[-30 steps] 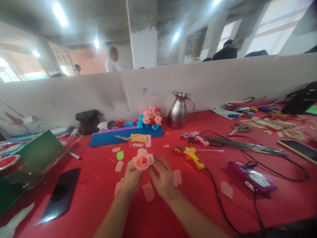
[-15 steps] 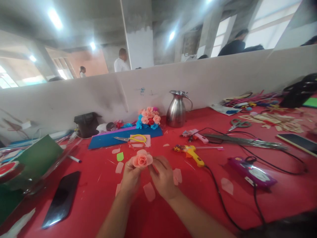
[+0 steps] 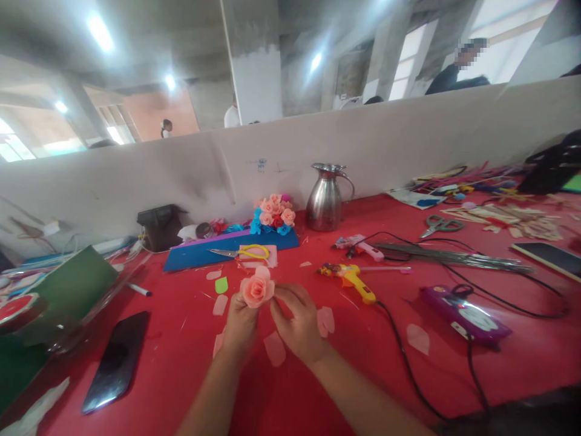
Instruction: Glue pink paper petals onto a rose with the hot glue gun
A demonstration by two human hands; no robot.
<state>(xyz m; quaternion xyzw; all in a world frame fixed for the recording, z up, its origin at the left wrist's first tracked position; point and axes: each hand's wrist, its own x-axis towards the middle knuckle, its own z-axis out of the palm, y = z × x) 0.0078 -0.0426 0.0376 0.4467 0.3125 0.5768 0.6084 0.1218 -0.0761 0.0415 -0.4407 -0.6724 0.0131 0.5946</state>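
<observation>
A pink paper rose (image 3: 257, 289) is held up over the red table, its open face toward me. My left hand (image 3: 241, 322) is closed round its base, which the fingers hide. At the flower's right edge, my right hand (image 3: 297, 321) pinches an outer petal between thumb and fingers. Loose pink paper petals (image 3: 275, 349) lie on the table around both hands. A green paper leaf (image 3: 221, 285) rests just beyond the left hand. To the right lies a yellow glue gun (image 3: 356, 283) with its black cord trailing toward me.
Yellow-handled scissors (image 3: 240, 252) lie on a blue board (image 3: 186, 257), near a bunch of paper flowers (image 3: 274, 215). Behind stands a steel jug (image 3: 324, 200). A phone (image 3: 117, 360) lies left; a purple box (image 3: 465, 318) with a cord sits right. People are beyond the partition.
The rose has turned and shifted slightly left in my left hand, showing more of its face. My right fingers stay at its right edge. People in the background have moved.
</observation>
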